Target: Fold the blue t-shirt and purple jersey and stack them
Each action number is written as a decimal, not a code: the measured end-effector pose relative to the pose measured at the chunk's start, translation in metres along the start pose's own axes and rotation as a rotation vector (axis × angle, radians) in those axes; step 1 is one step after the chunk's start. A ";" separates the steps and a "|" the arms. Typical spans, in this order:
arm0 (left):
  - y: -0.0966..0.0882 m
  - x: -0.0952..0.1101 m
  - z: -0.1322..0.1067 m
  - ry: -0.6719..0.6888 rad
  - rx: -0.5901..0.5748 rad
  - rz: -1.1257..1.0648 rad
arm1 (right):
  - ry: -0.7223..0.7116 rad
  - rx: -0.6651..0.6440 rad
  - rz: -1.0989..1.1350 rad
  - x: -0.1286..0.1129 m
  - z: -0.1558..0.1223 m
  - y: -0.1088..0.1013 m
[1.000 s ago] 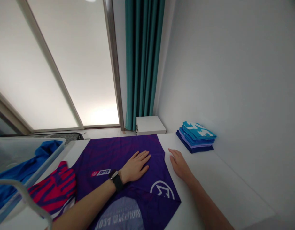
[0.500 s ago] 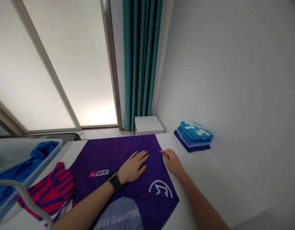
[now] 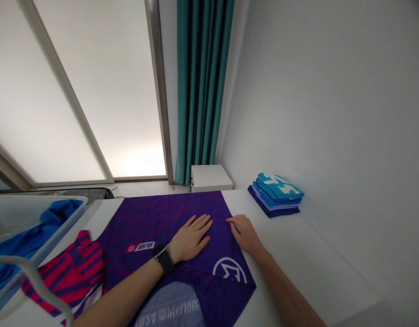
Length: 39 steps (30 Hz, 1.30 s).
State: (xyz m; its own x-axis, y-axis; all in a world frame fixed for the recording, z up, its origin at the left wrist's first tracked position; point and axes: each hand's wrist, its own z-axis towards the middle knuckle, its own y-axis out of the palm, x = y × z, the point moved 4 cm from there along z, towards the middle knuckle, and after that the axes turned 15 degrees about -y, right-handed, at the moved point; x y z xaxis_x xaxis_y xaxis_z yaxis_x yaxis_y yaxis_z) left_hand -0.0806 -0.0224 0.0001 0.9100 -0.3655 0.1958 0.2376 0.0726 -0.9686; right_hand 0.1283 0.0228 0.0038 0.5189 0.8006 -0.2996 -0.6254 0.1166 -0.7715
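Note:
A purple jersey (image 3: 155,218) with white lettering and a round white emblem is spread over the white table, its right side partly folded in. My left hand (image 3: 192,238), wearing a black watch, lies flat on the fabric with its fingers stretched out. At the jersey's right edge, my right hand (image 3: 245,234) has its fingertips and thumb drawn together on the cloth. A red-and-purple striped sleeve (image 3: 73,268) sticks out at the left, part of it hidden behind my left forearm.
A stack of folded blue, teal and lilac clothes (image 3: 276,195) sits by the wall. On the left stands a clear plastic bin (image 3: 64,234) holding a blue garment (image 3: 35,236), with a pale curved handle in front. Beyond the white table (image 3: 304,263) is a white cabinet (image 3: 211,177).
My right hand has shifted slightly down and left along the jersey's edge, its fingertips closer to the cloth. My left hand stays flat in place. The view has moved very slightly.

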 end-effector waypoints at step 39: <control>-0.004 -0.020 0.004 -0.075 -0.050 0.011 | 0.015 -0.487 -0.148 -0.005 -0.020 0.012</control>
State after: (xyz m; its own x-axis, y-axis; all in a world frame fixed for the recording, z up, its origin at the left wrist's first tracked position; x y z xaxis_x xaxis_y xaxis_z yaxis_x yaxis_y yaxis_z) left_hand -0.0988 -0.0114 0.0010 0.9356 -0.2947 0.1947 0.2125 0.0293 -0.9767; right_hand 0.1302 0.0084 -0.0151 0.5917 0.7875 -0.1724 -0.2020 -0.0621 -0.9774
